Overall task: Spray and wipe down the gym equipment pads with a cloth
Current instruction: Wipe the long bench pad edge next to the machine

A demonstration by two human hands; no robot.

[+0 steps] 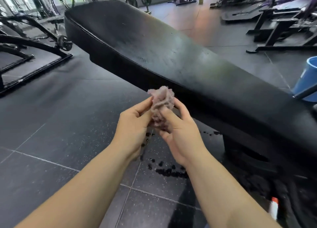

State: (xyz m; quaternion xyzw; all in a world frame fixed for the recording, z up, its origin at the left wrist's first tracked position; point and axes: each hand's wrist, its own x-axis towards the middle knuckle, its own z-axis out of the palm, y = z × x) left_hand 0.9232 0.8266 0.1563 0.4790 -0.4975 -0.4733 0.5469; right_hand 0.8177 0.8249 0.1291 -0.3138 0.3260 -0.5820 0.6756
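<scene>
A long black bench pad (154, 52) runs from the upper left to the right edge, its top dull and streaked. In front of its near side I hold a bunched pinkish-grey cloth (162, 99) with both hands. My left hand (135, 124) grips it from the left and my right hand (180, 133) from the right, twisted together over the floor. Dark wet drops (168, 172) lie on the floor tiles below the hands. A white spray bottle with a red top (274, 209) stands low at the right.
A blue bucket (307, 80) stands at the right edge behind the bench. The bench's black base (243, 147) stands right of my hands. Black machine frames (34, 44) stand at the left, and more gym equipment (283, 21) at the back right. Dark speckled floor tiles (60, 124) spread to the left.
</scene>
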